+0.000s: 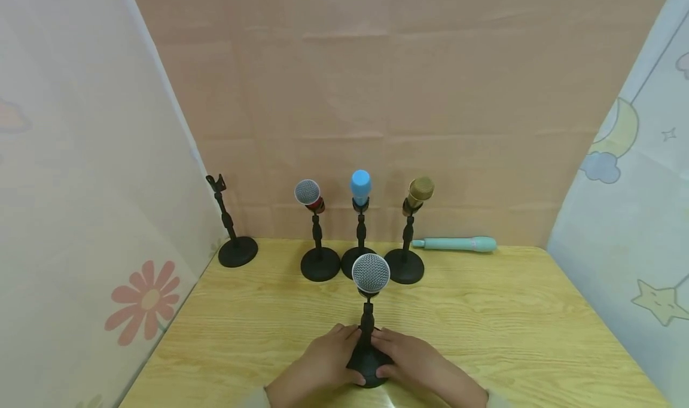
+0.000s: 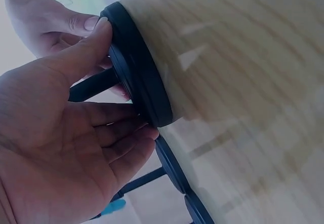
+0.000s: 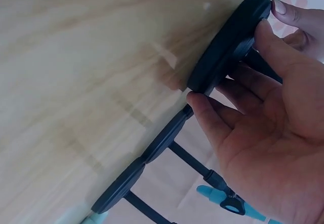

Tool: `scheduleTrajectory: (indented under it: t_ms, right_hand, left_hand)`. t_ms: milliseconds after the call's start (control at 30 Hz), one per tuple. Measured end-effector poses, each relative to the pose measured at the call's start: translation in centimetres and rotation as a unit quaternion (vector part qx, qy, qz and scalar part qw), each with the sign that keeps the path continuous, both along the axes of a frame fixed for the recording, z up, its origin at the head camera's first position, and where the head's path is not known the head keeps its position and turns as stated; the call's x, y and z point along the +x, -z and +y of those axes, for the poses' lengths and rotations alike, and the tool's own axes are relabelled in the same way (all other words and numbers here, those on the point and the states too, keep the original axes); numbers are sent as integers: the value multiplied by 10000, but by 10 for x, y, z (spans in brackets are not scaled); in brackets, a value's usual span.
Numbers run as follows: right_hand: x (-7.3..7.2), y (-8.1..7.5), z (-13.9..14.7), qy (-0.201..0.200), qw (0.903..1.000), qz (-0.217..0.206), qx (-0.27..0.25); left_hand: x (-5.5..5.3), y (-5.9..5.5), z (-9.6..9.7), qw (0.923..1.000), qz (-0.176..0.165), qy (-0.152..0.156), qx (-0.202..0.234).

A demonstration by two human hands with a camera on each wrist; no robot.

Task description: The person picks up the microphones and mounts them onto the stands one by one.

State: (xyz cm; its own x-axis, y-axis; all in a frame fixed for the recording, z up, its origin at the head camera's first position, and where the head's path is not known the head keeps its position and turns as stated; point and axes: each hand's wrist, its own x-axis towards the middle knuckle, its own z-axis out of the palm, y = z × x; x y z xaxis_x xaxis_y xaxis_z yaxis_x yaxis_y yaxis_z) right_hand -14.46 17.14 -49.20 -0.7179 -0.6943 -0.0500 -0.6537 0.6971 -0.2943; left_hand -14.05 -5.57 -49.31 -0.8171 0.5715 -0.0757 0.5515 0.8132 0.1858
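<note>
Close to the table's near edge stands a black microphone stand (image 1: 368,327) with a round base. A microphone with a silver mesh head (image 1: 371,273) sits in its clip; the handle is hidden behind the head. My left hand (image 1: 332,355) grips the base (image 2: 144,72) from the left, thumb at the near rim and fingers around the far side. From the right, my right hand (image 1: 409,357) holds the same base (image 3: 230,44) in a matching way. Both wrist views show the thumbs close together on the rim.
Behind are three stands holding a silver-headed microphone (image 1: 307,192), a blue-topped microphone (image 1: 360,185) and a gold microphone (image 1: 420,191). An unloaded stand (image 1: 237,250) is at far left. A teal microphone (image 1: 457,244) lies along the back edge, before a brown backdrop (image 1: 323,97).
</note>
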Motion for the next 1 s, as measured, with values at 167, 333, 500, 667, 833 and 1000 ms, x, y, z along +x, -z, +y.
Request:
scheduleTrajectory:
  t_ms: [167,333,500,667,833,1000]
  right_hand:
    - [-4,0,-11,-66,10000,-24,40]
    - [-12,-2,-28,-76,9998,40,171]
    - [-23,-5,-48,-79,9994,44,331]
    - [-33,-7,-67,-134,9991,25,402]
    - [-41,-7,-81,-151,9991,17,406]
    - [-44,-8,-91,-218,9991,33,366]
  left_hand:
    - [-2,-4,-10,10000,-71,-69,-1]
    - [-8,-6,-23,9998,-113,-159,-6]
    - [-18,-3,-38,9981,-375,-439,196]
    - [-26,-2,-55,9958,-542,-621,408]
    - [-31,-3,-69,9933,-654,-760,578]
    - [-32,-7,-78,9912,-673,-881,718]
